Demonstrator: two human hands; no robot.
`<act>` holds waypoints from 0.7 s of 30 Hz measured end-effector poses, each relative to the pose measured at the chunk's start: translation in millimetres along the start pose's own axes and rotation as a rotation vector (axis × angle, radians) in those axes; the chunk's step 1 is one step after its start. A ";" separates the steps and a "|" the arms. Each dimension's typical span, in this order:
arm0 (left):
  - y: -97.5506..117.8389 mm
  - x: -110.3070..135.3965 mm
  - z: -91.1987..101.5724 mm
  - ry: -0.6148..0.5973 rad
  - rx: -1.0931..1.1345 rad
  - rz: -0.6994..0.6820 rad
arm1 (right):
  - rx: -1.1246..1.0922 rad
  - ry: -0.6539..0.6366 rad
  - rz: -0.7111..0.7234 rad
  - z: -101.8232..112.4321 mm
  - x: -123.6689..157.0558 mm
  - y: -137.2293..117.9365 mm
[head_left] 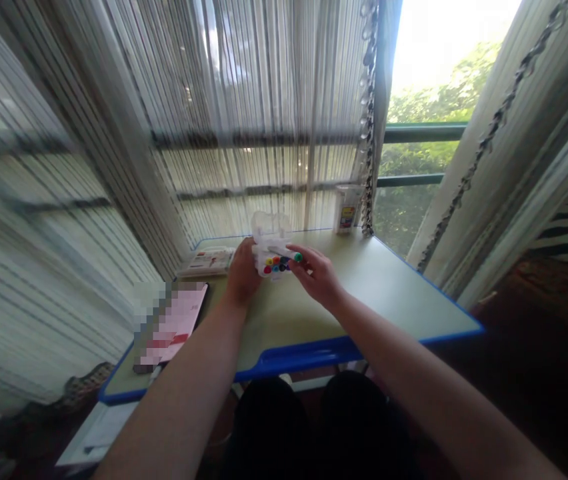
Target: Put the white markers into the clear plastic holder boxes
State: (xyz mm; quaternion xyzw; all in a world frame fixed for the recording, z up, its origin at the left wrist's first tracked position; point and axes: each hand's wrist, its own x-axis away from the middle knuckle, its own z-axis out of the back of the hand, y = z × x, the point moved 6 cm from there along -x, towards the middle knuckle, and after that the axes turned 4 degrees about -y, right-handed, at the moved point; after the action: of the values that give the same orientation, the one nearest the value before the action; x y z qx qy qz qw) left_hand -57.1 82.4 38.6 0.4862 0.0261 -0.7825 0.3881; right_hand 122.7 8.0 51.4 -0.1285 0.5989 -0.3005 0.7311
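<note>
A clear plastic case [270, 227] with its lid raised is held above the desk by my left hand [244, 270], whose fingers close around its left side. Inside the case lie several markers [276, 265], their coloured ends facing me: yellow, orange, red, blue and black among them. Between the thumb and fingers of my right hand [317, 270] is a white marker with a green end [297, 257]. It lies slanted over the right part of the case, just above the other markers. My right fingertips are close to the case's right edge; whether they touch it I cannot tell.
The pale desk [364, 280] has a blue rim. At its left are a flat clear box [207, 260] and a pink-covered, partly blurred item [179, 320]. A clear container [347, 210] stands at the back right. String curtains [264, 120] hang behind, beside a window.
</note>
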 end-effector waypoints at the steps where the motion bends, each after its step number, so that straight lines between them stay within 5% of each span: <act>1: -0.4 0.4 -0.7 0.005 -0.003 -0.014 | 0.019 0.010 0.013 0.0 0.0 1.0; 21: 2.8 1.2 -2.0 -0.005 -0.067 -0.080 | 0.178 0.015 0.099 3.7 -0.2 -5.7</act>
State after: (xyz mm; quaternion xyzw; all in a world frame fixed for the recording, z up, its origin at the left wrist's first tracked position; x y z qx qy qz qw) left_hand -54.2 80.5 37.6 0.4697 0.0709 -0.7972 0.3726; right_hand 124.6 3.0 55.6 -0.0308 0.5809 -0.3170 0.7491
